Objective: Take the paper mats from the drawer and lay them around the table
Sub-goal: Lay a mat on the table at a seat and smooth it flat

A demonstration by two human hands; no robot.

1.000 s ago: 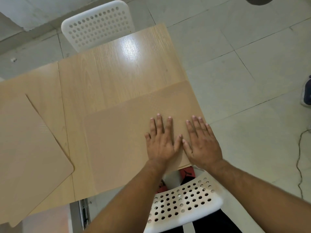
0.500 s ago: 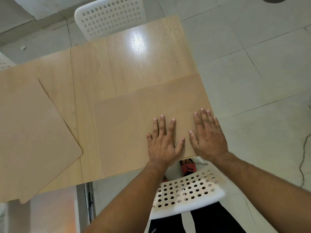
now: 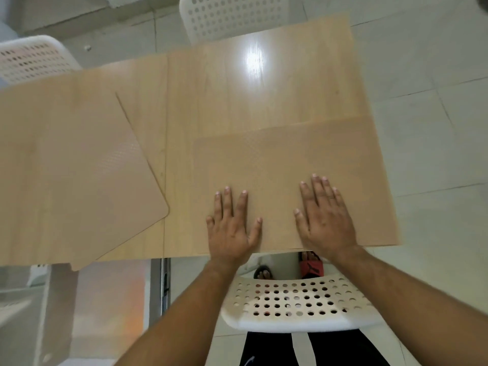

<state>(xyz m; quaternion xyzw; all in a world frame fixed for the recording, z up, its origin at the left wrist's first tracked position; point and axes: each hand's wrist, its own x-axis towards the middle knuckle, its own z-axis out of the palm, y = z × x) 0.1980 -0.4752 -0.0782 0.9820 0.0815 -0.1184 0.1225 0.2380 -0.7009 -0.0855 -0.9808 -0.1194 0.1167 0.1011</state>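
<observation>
A tan paper mat (image 3: 285,159) lies flat at the near right corner of the light wooden table (image 3: 237,91). My left hand (image 3: 232,228) and my right hand (image 3: 326,220) both rest palm down on the mat's near edge, fingers spread, a hand's width apart. A second tan mat (image 3: 66,175) with rounded corners lies askew on the left of the table, its near corner hanging over the table's edge. The drawer is not in view.
A white perforated chair (image 3: 295,305) stands between me and the table. Another white chair (image 3: 232,17) is at the far side and a third (image 3: 31,59) at the far left. Grey tiled floor (image 3: 427,154) lies to the right.
My hands have slid apart on the mat, the left going left and the right going right. The view has shifted so more of the table's left side shows.
</observation>
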